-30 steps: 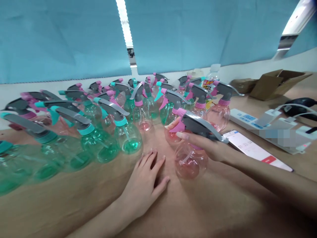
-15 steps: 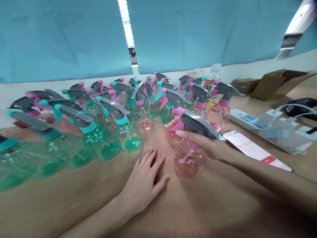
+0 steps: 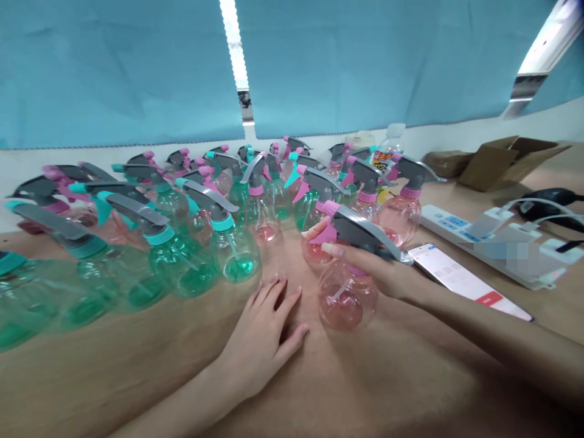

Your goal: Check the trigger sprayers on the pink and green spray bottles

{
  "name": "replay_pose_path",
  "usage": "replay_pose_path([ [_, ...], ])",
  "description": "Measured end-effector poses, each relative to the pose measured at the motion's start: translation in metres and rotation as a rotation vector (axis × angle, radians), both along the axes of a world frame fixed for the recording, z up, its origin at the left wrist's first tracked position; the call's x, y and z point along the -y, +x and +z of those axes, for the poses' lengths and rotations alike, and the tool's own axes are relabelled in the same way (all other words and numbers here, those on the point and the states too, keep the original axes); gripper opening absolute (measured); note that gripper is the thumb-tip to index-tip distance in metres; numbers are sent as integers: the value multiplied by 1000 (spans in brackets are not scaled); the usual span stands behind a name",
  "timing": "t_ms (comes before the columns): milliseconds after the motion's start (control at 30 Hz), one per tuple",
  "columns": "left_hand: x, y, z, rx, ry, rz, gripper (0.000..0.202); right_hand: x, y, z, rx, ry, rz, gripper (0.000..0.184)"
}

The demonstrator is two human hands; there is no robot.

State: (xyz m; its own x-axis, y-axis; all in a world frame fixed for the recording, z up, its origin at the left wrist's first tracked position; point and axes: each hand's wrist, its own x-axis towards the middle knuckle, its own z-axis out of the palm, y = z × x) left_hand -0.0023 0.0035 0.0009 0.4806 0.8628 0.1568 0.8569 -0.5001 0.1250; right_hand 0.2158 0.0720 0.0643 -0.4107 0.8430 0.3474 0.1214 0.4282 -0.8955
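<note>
My right hand [image 3: 378,264] is closed around the neck of a pink spray bottle [image 3: 347,301], with fingertips near its pink trigger. The bottle is round and clear, with a grey and pink spray head, and stands upright on the wooden table [image 3: 347,389]. My left hand [image 3: 262,328] lies on the tabletop with its fingers apart, holding nothing. Just beyond it stands a green spray bottle [image 3: 234,252] with a turquoise collar. Another pink spray bottle [image 3: 264,213] is behind, between the two hands. Part of my right palm is hidden by the spray head.
Several more green bottles [image 3: 182,264] and pink bottles [image 3: 401,210] crowd the left and back. On the right lie a phone [image 3: 460,277] with a lit timer, a white power strip [image 3: 483,243] with cables, a black mouse-like object [image 3: 547,204] and an open cardboard box [image 3: 502,161].
The view has shifted very slightly. Both hands and the pink spray bottle keep the same places relative to the table, and the grip looks unchanged.
</note>
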Motion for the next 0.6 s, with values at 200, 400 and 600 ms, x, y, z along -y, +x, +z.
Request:
replay_pose_path([
  [200,1,-1,-1,10,-1,-4,50,1,0,-1,-9,-38,-7,25],
  [400,1,0,-1,26,2,-3,49,-2,1,2,31,-7,25,26],
  [600,1,0,0,23,3,0,49,-3,2,2,43,27,29,30],
])
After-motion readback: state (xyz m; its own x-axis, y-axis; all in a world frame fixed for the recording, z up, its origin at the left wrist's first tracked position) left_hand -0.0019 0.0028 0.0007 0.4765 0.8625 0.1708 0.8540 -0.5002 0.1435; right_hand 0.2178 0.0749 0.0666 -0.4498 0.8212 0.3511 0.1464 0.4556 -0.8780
